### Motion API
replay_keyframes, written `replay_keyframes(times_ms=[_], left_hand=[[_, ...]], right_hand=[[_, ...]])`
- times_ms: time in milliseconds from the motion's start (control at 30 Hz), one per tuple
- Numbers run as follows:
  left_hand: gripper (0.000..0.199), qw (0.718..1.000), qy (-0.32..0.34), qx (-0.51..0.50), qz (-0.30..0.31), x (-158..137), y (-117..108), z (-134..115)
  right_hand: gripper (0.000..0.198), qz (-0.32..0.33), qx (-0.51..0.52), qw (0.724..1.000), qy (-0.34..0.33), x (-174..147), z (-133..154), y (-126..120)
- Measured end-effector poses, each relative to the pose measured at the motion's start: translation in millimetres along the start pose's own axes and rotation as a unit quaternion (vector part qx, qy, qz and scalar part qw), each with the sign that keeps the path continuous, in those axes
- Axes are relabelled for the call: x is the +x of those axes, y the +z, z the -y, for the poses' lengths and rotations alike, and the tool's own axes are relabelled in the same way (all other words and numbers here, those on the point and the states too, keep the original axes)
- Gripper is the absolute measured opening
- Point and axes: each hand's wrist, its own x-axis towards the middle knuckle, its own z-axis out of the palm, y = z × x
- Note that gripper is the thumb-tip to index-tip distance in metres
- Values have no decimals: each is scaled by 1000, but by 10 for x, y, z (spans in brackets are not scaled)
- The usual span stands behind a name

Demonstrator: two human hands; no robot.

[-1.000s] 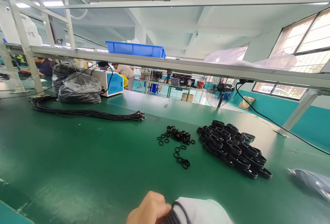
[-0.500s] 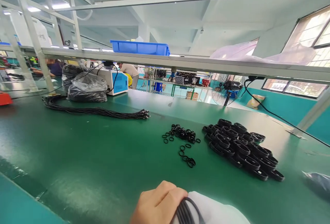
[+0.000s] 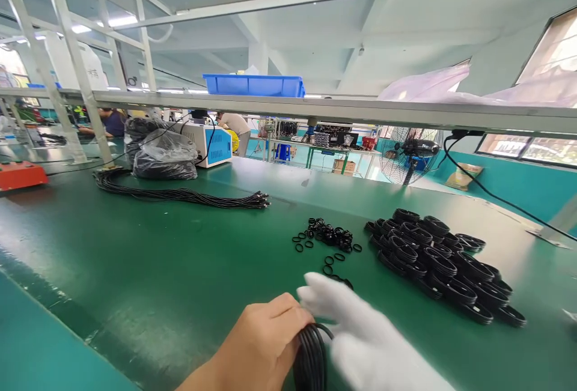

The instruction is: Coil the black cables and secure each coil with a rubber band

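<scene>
At the near edge of the green workbench [image 3: 148, 283], the bare left hand [image 3: 264, 346] is clamped around a coiled black cable [image 3: 310, 360], fingers curled over the top of the coil. The right hand [image 3: 360, 331] (in a white glove) lies just beside the coil on its right, fingers spread flat and extended away from the person, touching the coil's edge without gripping it. Just beyond the gloved fingertips, a few loose black rings [image 3: 331, 262] lie on the bench surface, with a denser cluster of small black rings [image 3: 331, 235] a little farther out. To the right of these, toward the right edge of the bench, sits a pile of coiled black cables [image 3: 439, 262] laid in overlapping rows. Toward the far left of the bench, a bundle of straight black cables [image 3: 180, 194] lies lengthwise, its connector ends pointing toward the centre. Behind it rest black goods in clear plastic bags [image 3: 164, 154] and a white-and-blue machine [image 3: 210, 145]. An orange unit [image 3: 20, 175] sits at the left edge. A blue bin [image 3: 253, 85] stands on the overhead shelf rail [image 3: 360, 113].
</scene>
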Motion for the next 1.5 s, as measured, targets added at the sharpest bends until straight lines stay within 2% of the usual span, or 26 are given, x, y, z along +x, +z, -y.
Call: replay_keyframes(times_ms=[100, 267, 367, 433, 600, 700, 800, 867, 1000, 1100, 1200, 1267, 1333, 1500], left_hand=[[28, 995, -59, -72, 30, 29, 0, 8], [27, 990, -97, -89, 40, 49, 25, 45], [26, 992, -104, -53, 35, 52, 29, 33], [26, 989, -138, -32, 30, 57, 9, -5], [21, 961, -258, -95, 35, 100, -54, -66], [15, 945, -293, -146, 5, 131, -33, -12], [13, 919, -321, -230, 6, 132, 17, 34], [10, 920, -325, -221, 4, 120, 50, 34], [4, 943, -320, -91, 16, 131, 90, -1], [9, 940, -335, -23, 62, 193, 66, -27], [12, 940, -330, 56, 70, 234, 4, -57], [12, 952, -296, 56, 51, 211, -18, -62], [14, 965, -260, 15, 20, 148, 8, -36], [27, 977, -197, 11, -87, -22, 210, 134]], right_hand=[[57, -2, 10, 1000, 9, 187, -72, 53], [60, 81, 86, 991, 59, 431, -156, 111], [48, 79, 90, 991, 52, 433, -122, 128], [38, 79, 91, 991, 50, 417, -83, 163], [32, 93, 126, 981, 114, 425, -64, 261], [30, 72, 147, 981, 105, 440, -108, 258], [28, 57, 145, 983, 94, 442, -157, 236], [27, 60, 123, 985, 100, 437, -187, 229], [20, 60, 85, 987, 123, 426, -223, 247], [11, 63, 66, 984, 151, 430, -233, 280], [13, 62, 103, 981, 150, 449, -243, 313], [19, 69, 146, 977, 139, 466, -252, 327], [18, 76, 156, 975, 140, 483, -269, 337], [12, 66, 95, 982, 147, 517, -350, 367]])
